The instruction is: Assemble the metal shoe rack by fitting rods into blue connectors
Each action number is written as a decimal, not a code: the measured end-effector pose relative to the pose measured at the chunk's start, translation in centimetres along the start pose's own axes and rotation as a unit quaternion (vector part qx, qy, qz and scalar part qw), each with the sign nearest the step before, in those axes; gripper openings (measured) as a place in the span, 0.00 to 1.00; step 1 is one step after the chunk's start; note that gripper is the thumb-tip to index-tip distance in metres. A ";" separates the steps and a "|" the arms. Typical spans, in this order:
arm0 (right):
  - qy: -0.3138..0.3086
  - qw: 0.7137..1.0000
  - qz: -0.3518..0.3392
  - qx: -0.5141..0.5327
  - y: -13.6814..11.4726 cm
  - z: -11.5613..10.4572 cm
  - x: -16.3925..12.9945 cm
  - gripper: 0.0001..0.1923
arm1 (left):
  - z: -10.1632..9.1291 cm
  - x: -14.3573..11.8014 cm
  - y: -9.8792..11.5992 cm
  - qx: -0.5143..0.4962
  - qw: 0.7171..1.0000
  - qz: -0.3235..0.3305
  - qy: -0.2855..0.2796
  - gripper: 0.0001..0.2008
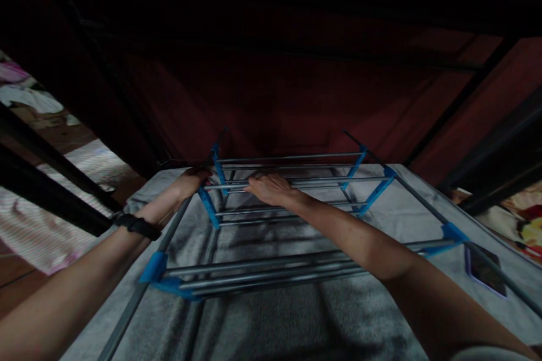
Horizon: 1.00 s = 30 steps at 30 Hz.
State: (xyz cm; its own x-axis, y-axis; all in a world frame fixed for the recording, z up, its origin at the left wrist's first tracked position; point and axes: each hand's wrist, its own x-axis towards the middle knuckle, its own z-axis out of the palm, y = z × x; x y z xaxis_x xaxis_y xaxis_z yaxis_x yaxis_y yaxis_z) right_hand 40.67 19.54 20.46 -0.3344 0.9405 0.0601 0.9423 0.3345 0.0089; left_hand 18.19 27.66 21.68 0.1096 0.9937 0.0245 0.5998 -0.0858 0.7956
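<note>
A rack of grey metal tubes with blue plastic joints, like a shoe rack (271, 259), lies on a grey blanket (292, 316). My left hand (192, 181) is closed at its left side pole, close beside a blue joint (208, 206); its fingertips are in shadow and partly hidden. Farther in, my right hand (269, 187) has its fingers wrapped round a metal cross tube (231, 186) near that same joint. A dark band circles my left wrist. Another blue joint (154, 267) holds the nearer cross tubes at the left.
A phone (486, 269) lies on the blanket at the right, partly under the rack's side pole. Behind the rack rises a dark red panel (271, 107). Dark posts (55, 192) flank the blanket. Cloth (91, 197) and other belongings lie beyond the posts.
</note>
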 end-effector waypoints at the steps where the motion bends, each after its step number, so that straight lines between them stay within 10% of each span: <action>1: 0.001 1.000 0.002 -0.003 -0.1 0.0 0.0 0.25 | 0.0 0.0 0.0 -0.003 1.000 0.001 -0.001 0.11; 30: 0.010 0.999 0.032 -0.041 -0.9 -0.2 -0.1 0.23 | 0.6 -1.0 -1.1 -0.166 0.986 -0.021 -0.013 0.16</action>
State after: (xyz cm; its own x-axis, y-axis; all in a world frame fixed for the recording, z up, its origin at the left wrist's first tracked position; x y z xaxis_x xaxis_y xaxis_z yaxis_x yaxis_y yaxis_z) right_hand 39.88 19.17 20.62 -0.2740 0.9581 0.0839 0.9599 0.2669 0.0861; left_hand 17.87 26.70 20.42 0.1135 0.9932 -0.0241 0.3126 -0.0127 0.9498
